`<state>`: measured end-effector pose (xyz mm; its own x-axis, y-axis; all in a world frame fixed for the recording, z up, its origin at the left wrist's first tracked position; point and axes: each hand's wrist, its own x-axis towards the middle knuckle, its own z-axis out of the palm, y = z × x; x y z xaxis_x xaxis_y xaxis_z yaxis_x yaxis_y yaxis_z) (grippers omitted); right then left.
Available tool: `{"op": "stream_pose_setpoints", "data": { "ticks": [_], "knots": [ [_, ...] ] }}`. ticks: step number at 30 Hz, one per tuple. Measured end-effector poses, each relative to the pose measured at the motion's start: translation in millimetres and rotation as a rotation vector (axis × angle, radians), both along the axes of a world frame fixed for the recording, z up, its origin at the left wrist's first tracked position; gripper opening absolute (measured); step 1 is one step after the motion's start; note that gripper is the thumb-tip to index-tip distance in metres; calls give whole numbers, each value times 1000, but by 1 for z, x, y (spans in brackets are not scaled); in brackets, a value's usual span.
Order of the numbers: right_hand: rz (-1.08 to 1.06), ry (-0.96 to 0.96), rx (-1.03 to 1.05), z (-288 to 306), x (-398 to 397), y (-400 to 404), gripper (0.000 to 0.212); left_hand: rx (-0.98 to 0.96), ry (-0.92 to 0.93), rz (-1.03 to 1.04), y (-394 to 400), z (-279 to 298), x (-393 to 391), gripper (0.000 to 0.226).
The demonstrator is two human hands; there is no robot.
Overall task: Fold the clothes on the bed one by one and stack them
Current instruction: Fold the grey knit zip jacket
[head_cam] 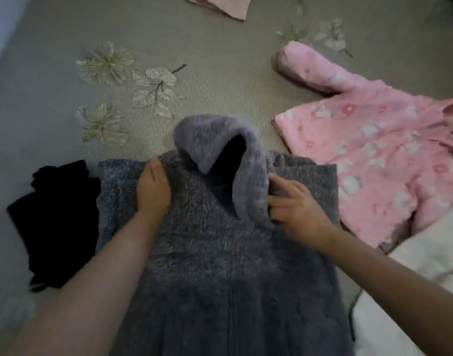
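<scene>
While the grey fleece jacket (220, 253) lies on the bed (220, 80), the left hand (153, 188) grips its shoulder and the right hand (294, 204) pinches its collar (248, 176).

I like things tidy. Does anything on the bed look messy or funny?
A little. The black garment lies crumpled left of the grey jacket, whose collar stands up unevenly. The pink jacket lies askew, unfolded. Nothing looks torn or spilled.
</scene>
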<state>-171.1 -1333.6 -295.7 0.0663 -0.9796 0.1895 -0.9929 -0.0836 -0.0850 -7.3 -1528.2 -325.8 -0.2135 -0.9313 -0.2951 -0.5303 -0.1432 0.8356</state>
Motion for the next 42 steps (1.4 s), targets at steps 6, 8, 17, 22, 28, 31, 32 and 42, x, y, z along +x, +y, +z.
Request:
{"op": "stream_pose_setpoints", "data": {
  "ticks": [6, 8, 17, 22, 28, 31, 32, 42],
  "knots": [
    [139, 164, 579, -5, 44, 58, 25, -151, 38, -284, 29, 42, 26, 39],
    [32, 185, 647, 0, 54, 66, 29, -182, -150, -498, 41, 40, 39, 39],
    [-1004, -511, 445, -14, 111, 64, 41, 450, -501, -27, 117, 13, 85, 70],
    [-1419, -832, 651, -5, 120, 31, 74, 784, -300, 39, 131, 11, 79, 42],
    [-1409, -1164, 697, 10, 107, 24, 22, 479, -304, -50, 137, 20, 80, 58],
    [-1346, -1605, 254, 29, 100, 24, 18, 528, -87, 69, 128, 35, 79, 48],
    [-1310, -1773, 79, 37, 99, 27, 24, 524, -12, 108, 125, 43, 79, 39],
    [-1580, -1198, 353, -32, 133, 71, 44, 130, -415, -143, 156, 26, 107, 62]
  ]
}}
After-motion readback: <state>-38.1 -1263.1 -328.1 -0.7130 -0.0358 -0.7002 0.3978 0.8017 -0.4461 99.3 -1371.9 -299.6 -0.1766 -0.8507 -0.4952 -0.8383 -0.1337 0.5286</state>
